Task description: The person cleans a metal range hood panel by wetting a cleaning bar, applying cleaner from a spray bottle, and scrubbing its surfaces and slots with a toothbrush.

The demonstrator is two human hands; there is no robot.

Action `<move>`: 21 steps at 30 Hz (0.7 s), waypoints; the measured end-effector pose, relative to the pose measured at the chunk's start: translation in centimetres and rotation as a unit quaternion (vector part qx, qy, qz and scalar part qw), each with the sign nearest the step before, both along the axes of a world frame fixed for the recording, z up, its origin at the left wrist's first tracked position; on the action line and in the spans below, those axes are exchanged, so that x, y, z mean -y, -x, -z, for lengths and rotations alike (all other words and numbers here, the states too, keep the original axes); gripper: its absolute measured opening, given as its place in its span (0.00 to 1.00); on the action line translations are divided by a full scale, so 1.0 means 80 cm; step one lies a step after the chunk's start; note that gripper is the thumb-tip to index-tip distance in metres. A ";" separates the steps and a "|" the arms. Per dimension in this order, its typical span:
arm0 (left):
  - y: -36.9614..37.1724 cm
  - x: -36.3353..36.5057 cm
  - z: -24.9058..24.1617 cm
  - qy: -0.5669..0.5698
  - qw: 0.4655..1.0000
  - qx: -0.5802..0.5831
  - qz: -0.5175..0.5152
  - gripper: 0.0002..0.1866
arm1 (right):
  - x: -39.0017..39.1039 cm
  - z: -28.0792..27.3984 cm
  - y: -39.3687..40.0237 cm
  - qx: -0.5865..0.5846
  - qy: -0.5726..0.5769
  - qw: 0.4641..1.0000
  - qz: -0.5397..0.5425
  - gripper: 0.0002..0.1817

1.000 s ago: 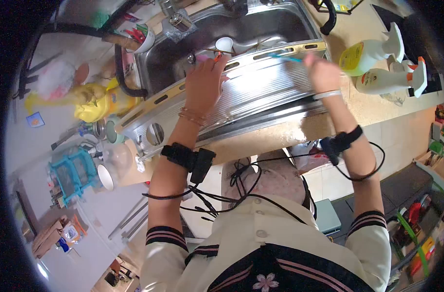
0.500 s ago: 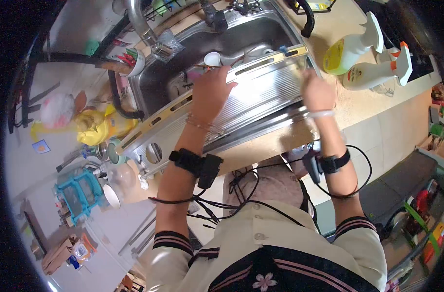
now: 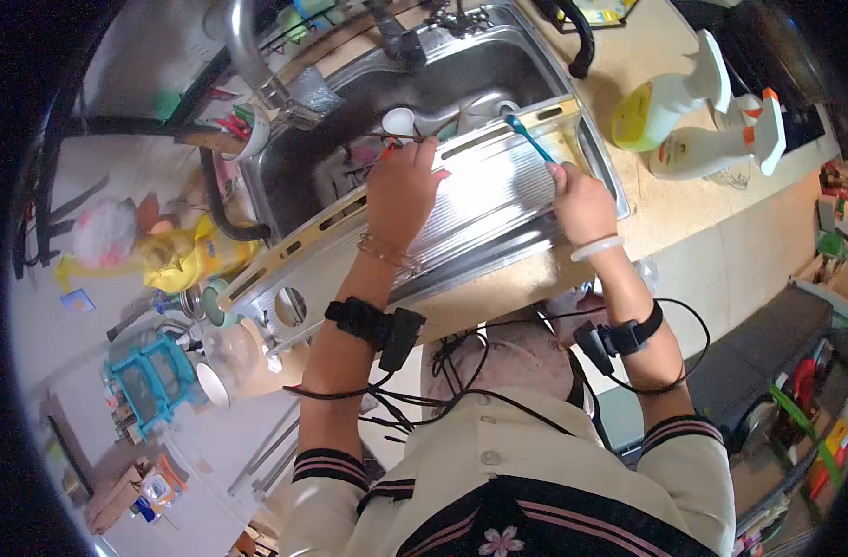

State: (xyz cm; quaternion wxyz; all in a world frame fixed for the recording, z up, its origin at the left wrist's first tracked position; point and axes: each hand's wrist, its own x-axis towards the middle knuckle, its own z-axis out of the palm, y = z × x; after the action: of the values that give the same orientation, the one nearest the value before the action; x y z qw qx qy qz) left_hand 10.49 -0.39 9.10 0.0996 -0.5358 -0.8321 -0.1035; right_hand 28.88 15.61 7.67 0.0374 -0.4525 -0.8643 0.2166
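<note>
A long ridged metal panel (image 3: 480, 181) with a slotted, yellow-stained edge lies slanted across the sink. My left hand (image 3: 401, 195) is closed over its far edge near the middle, the thumb lying along the near side of that edge. In my right hand (image 3: 587, 209) is a blue toothbrush (image 3: 534, 142), gripped by the handle. Its head points away from me and overlaps the slotted edge at the panel's right part. Bright glare covers the ridges between my hands.
The steel sink (image 3: 299, 172) holds a white cup (image 3: 398, 121) and other small items beneath the faucet (image 3: 266, 79). Two spray bottles (image 3: 647, 111) stand on the right counter. A yellow bag (image 3: 215, 243) and a teal rack (image 3: 150, 381) are at left. Black cables (image 3: 443, 399) hang between my forearms.
My right hand with the toothbrush has moved slightly left and toward me, and the brush now shows sharply instead of blurred. My left hand keeps its place on the panel.
</note>
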 end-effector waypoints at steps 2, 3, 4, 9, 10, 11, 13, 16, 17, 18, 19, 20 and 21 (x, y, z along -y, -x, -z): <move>-0.001 -0.002 0.008 -0.001 1.000 0.010 0.009 0.23 | -0.024 0.002 -0.012 -0.013 0.008 0.999 0.047 0.21; -0.002 -0.003 0.002 -0.001 1.000 0.011 0.010 0.23 | -0.043 -0.002 -0.010 -0.039 0.015 0.994 0.101 0.21; -0.002 -0.002 -0.003 0.001 1.000 0.013 0.009 0.23 | -0.041 0.001 -0.005 -0.033 0.034 0.993 0.112 0.21; -0.003 -0.004 -0.004 -0.001 1.000 0.004 0.018 0.23 | -0.037 0.010 -0.009 -0.050 0.036 0.991 0.123 0.21; -0.003 -0.004 -0.007 0.007 1.000 0.002 0.014 0.22 | -0.035 0.013 -0.008 -0.057 0.042 0.992 0.104 0.21; -0.004 -0.002 -0.008 0.020 1.000 0.001 0.010 0.22 | -0.027 0.016 -0.007 -0.062 0.053 0.993 0.085 0.22; 0.002 0.002 0.002 -0.010 1.000 0.009 0.025 0.21 | -0.027 0.005 -0.009 -0.065 0.066 0.993 0.076 0.23; -0.004 -0.003 -0.004 0.012 1.000 0.014 0.018 0.21 | -0.037 -0.002 -0.007 -0.039 0.033 0.996 0.078 0.24; -0.004 -0.002 -0.009 0.034 0.999 0.012 0.008 0.22 | -0.021 -0.002 -0.006 -0.038 0.017 0.998 0.056 0.24; -0.002 -0.001 -0.007 0.014 1.000 0.007 0.013 0.22 | -0.011 -0.008 -0.005 -0.020 0.038 0.999 0.013 0.25; -0.002 0.000 -0.001 -0.004 1.000 0.005 0.021 0.22 | -0.018 -0.005 -0.008 -0.032 0.048 0.997 0.045 0.25; -0.003 0.002 0.002 -0.024 0.999 0.004 0.028 0.22 | -0.036 0.001 -0.010 -0.042 0.055 0.995 0.077 0.25; -0.006 0.001 -0.001 -0.008 1.000 0.001 0.026 0.22 | -0.048 0.004 -0.007 -0.056 0.058 0.991 0.104 0.24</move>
State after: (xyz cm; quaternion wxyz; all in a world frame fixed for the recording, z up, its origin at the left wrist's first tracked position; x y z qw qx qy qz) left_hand 10.99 -0.49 9.18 0.1002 -0.5566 -0.8169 -0.1133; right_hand 29.48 19.43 7.36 0.0818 -0.5288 -0.7949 0.2859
